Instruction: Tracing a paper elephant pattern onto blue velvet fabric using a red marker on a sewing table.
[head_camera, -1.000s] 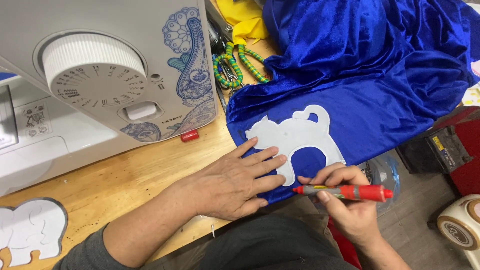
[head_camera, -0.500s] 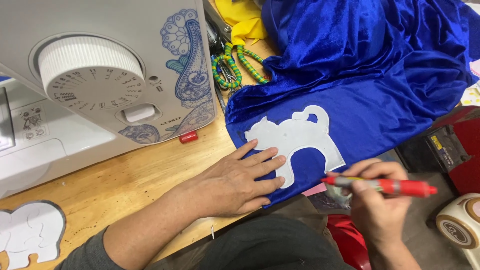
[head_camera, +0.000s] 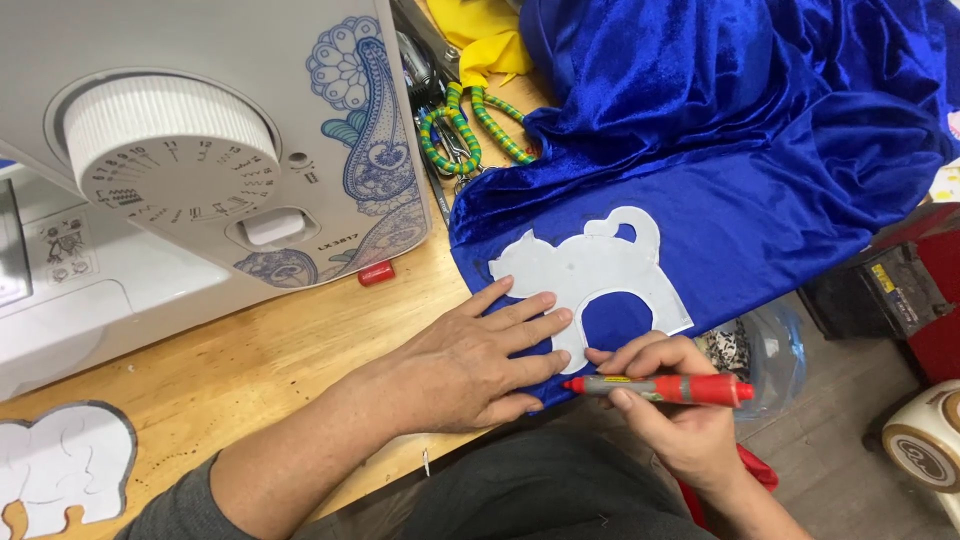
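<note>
Pressing left hand (head_camera: 470, 365) on paper template (head_camera: 590, 275), red marker (head_camera: 660, 388) in right hand (head_camera: 670, 415)

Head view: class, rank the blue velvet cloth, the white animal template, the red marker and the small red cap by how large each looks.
1. blue velvet cloth
2. white animal template
3. red marker
4. small red cap

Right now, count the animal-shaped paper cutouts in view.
2. One white cutout lies on the blue fabric under the left hand; another cutout lies at the table's near-left corner, partly cropped.
</note>
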